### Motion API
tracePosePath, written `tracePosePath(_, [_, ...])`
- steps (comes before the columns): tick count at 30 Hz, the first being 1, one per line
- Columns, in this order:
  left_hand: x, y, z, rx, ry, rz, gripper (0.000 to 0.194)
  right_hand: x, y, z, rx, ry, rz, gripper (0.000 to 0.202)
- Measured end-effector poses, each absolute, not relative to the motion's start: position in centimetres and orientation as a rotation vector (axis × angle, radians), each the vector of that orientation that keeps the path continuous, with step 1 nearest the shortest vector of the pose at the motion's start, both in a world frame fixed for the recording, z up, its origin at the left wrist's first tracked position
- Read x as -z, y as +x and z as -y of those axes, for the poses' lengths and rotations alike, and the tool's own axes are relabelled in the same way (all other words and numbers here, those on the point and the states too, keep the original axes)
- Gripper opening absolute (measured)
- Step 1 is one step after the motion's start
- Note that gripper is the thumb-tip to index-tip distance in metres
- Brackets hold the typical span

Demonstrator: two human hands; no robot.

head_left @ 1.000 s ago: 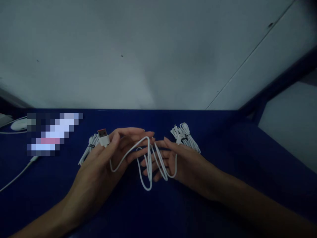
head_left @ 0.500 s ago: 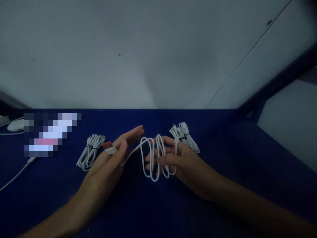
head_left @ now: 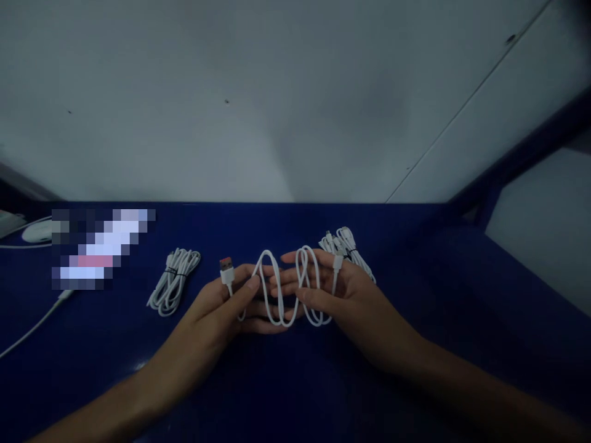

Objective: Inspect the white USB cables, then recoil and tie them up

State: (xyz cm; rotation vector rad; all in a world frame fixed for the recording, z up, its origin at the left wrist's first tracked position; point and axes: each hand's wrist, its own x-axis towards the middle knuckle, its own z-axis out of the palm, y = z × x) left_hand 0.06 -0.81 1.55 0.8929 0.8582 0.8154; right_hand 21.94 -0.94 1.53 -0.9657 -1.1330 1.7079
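A white USB cable [head_left: 280,295] lies in upright loops across the fingers of both my hands, above the blue table. My left hand [head_left: 221,307] holds its left part, thumb pressing on the cable, with the USB plug with an orange-red inside standing up by the base of the thumb. On the right, my right hand [head_left: 351,301] pinches the other loops between thumb and fingers. The smaller white connector end rests against that hand near the index knuckle. The fingertips of both hands meet or overlap behind the loops.
A tied bundle of white cable [head_left: 173,283] lies left on the blue table [head_left: 277,394]. More tied white cables [head_left: 353,249] lie behind my right hand, partly hidden. At far left are a blurred-out bright object [head_left: 106,246], a white rounded device [head_left: 37,232] and a cord. A pale wall [head_left: 277,123] stands behind.
My left hand has turned and moved right, its fingers now under the loops beside my right hand. The USB plug has swung upright. The loops have spread sideways.
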Motion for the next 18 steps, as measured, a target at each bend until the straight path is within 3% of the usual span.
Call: tracePosePath(18, [-1.5,-0.26,0.37,-0.948,0.695,-0.929,0.025,-1.28,22.74,0.23,-1.572,-1.171,1.149,0.032])
